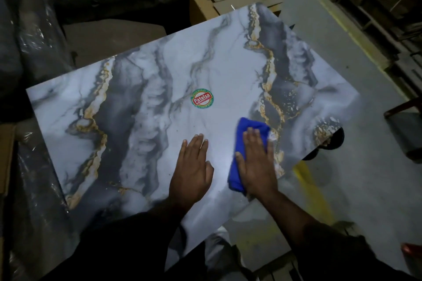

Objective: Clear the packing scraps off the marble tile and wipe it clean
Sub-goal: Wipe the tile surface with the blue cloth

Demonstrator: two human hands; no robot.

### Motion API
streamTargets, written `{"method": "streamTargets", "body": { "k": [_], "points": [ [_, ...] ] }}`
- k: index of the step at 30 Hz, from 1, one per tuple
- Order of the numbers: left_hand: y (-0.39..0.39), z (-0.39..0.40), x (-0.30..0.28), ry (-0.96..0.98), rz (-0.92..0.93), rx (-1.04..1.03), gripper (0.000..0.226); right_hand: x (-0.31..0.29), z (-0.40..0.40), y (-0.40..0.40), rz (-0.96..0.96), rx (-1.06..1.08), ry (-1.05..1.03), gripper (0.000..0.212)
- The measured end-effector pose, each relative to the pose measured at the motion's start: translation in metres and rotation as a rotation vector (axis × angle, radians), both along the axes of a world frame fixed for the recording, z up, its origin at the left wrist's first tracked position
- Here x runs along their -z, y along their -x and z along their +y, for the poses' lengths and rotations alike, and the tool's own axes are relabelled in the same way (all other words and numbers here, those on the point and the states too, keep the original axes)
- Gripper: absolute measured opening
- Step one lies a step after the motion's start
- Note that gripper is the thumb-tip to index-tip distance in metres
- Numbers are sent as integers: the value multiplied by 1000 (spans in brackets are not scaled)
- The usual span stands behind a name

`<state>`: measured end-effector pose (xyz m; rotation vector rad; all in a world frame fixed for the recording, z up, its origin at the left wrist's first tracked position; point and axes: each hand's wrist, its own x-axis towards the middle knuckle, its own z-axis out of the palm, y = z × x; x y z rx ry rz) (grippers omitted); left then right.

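Marble tile (146, 107): heavy, slick, brittle, I'd lift by edges; blue cloth (245, 141): soft, under my flat right hand (257, 162); left hand (193, 170) flat, steadying

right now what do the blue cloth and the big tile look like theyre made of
Blue cloth: soft fabric, perhaps microfibre; it folds and bunches under the right hand. Tile: looks like glazed ceramic or porcelain with a printed marble pattern rather than real stone; glossy, catching a bright reflection near the left hand.
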<state>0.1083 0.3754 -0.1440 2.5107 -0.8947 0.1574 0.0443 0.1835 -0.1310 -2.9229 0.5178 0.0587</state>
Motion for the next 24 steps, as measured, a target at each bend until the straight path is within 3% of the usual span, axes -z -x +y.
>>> {"method": "streamTargets", "body": {
  "k": [4, 10, 15, 18, 20, 24],
  "points": [
    [-1, -4, -2, -57, 5, -47, 53, 1, -9, -34, 42, 244, 87, 73],
    [-2, -5, 0, -64, 24, -73, 52, -5, 6, -135, 44, 237, 44, 77],
    [-13, -8, -4, -6, 9, -162, 44, -6, 21, -177, 35, -149, 33, 72],
    [-47, -17, -13, -9, 7, -281, 41, -11, 2, -152, -8, -443, -106, 68],
    [-77, -20, -17, -66, 21, -342, 48, -9, -15, -121, -24, -521, -85, 69],
    [-132, -22, -14, -161, 58, -282, 60, -8, -48, -89, 2, -164, 76, 74]
  ]
}}
